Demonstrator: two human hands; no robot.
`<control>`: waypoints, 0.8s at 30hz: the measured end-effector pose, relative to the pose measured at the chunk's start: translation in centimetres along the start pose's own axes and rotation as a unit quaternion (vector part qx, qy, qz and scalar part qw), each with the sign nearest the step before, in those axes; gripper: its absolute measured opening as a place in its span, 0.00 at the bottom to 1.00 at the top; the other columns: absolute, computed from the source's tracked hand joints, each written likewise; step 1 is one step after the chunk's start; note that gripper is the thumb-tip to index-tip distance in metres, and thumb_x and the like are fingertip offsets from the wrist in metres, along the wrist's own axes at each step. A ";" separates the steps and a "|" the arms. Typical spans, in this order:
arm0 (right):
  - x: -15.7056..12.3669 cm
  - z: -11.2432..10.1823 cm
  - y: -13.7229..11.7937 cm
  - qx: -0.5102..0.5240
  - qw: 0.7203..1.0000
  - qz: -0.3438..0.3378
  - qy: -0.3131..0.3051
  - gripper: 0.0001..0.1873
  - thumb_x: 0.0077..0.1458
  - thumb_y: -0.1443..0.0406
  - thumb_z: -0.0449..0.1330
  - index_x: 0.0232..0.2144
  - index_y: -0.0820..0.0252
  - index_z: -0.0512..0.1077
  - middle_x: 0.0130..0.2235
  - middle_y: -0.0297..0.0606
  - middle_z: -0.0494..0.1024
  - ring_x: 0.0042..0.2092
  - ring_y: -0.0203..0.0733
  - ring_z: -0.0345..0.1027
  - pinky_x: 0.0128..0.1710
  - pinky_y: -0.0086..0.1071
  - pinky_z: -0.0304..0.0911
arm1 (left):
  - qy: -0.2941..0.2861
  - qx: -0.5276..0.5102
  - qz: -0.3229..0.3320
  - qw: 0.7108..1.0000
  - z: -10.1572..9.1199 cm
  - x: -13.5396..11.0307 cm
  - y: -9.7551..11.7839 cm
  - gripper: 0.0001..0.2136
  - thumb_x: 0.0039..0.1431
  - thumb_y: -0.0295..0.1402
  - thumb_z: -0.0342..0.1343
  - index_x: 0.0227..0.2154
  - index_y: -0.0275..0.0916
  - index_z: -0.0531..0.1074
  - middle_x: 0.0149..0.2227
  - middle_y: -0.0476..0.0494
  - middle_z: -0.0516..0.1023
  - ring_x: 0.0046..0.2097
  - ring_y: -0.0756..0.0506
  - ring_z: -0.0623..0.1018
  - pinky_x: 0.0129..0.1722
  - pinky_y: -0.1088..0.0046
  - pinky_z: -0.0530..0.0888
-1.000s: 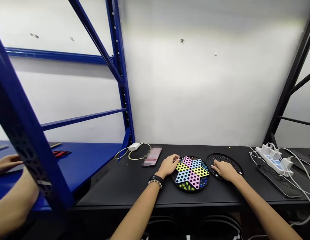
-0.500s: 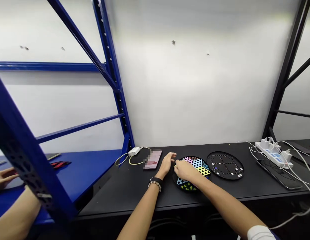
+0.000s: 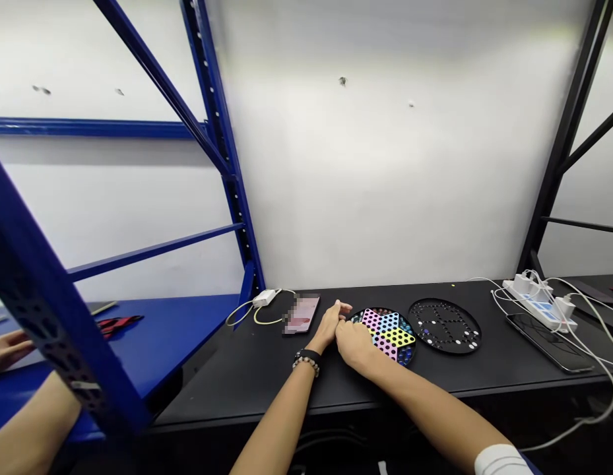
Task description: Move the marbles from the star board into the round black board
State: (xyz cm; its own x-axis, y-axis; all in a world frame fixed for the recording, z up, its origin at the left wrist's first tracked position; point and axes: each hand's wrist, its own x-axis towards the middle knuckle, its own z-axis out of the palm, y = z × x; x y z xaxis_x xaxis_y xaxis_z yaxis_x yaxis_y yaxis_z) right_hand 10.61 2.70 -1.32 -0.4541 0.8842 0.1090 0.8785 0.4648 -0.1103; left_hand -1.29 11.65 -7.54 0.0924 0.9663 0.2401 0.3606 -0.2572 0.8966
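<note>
A round Chinese checkers board point(image 3: 390, 330) lies on the black table, its star patterned in pink, blue and yellow with dark holes. Coloured pieces fill compartments around the star. At the board's left edge is my left hand point(image 3: 330, 323), fingers stretched toward the right and partly hidden behind the other hand. My right hand point(image 3: 355, 344) is closed over the board's left side, its fingertips close against my left hand. Whatever the right fingers pinch, if anything, is hidden. Beside the board on the right lies a round black tray point(image 3: 445, 326) with small holes and a few white and purple pieces.
A phone point(image 3: 302, 313) and a white charger point(image 3: 264, 298) with a cable lie left. On the right are a power strip point(image 3: 538, 305), cables and a dark tablet point(image 3: 548, 343). A blue rack post point(image 3: 43, 284) stands left; another person's hand point(image 3: 9, 349) is behind it.
My right hand has moved left, from over the board to beside my left hand, uncovering more of the star. My left hand has stayed almost in place.
</note>
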 end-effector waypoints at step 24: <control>0.9 1.8 0.8 0.150 0.988 0.003 0.048 0.19 0.57 0.67 0.49 0.51 0.62 0.65 0.54 0.50 0.66 0.53 0.53 0.59 0.53 0.47 0.59 | 0.016 -0.060 -0.004 0.998 -0.3 -0.2 1.1 0.35 0.62 0.59 0.32 0.32 0.36 0.77 0.39 0.38 0.82 0.45 0.40 0.79 0.52 0.60 0.72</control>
State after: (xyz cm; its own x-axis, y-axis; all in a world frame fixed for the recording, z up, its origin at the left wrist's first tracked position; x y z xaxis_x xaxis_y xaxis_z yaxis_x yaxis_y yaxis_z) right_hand 10.59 3.92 -3.11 -0.4210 0.8851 0.1984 0.7914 0.4653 -0.3966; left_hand -1.22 11.16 -6.49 0.0588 0.9683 0.2429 0.2470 -0.2498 0.9363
